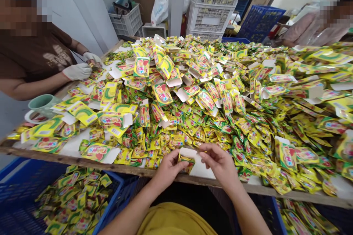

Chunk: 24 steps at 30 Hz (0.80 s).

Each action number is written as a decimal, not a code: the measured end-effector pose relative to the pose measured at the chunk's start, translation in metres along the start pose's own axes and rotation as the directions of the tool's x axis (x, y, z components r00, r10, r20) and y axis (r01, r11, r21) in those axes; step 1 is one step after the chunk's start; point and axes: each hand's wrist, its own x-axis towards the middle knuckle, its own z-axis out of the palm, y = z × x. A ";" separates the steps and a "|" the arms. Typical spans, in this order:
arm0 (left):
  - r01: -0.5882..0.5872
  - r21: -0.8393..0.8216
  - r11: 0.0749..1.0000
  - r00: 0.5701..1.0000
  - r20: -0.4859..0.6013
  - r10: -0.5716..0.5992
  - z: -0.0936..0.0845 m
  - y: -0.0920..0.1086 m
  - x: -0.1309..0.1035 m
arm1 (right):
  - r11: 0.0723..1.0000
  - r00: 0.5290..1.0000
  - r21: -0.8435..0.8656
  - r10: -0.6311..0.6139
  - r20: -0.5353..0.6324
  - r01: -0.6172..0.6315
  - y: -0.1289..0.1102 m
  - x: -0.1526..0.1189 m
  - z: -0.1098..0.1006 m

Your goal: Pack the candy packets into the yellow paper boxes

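Your left hand (169, 167) holds a small open box (191, 166), yellow and green, at the near edge of the bench (203, 172). Its grip is closed around the box, with the thumb across the side towards you. The box's white flap (188, 152) stands up.

Your right hand (220, 162) is just to the right of the box, fingers curled. Its grip is narrow, the thumb and forefinger slightly parted, and the fingertips are near the flap.

Directly beyond the box lie many small, shiny packets (253, 137), yellow and green, some with red pictures. They spread far to the right of the box. Farther beyond the box, a deep heap of other boxes (162, 93) lies over the packets, many with white flaps sticking out. More of these boxes lie to the left of the box, reaching a pale green mug (41, 102) well apart from it.

Beyond the mug, still to the left of the box, a person in a brown shirt (35, 55) works with white gloves (78, 71); what they hold is too small to tell. Far beyond the box and to its right is another person, in a pale top (303, 31).

Below and left of the box, a blue crate (117, 187) holds many boxes. Far beyond the box stands a stack of white crates (211, 14).
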 end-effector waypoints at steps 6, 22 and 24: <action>-0.050 0.096 0.994 0.999 0.003 0.050 0.001 0.003 -0.003 | 0.940 0.965 0.234 0.218 0.143 -0.247 0.008 0.001 0.025; -0.099 0.215 0.972 0.962 -0.230 0.149 -0.012 0.014 0.013 | 0.993 0.999 0.117 0.026 0.026 -0.028 0.008 0.023 0.023; -0.150 0.234 0.960 0.956 -0.214 0.202 -0.013 0.014 0.013 | 0.994 0.997 0.084 -0.070 0.009 0.069 0.011 0.021 0.022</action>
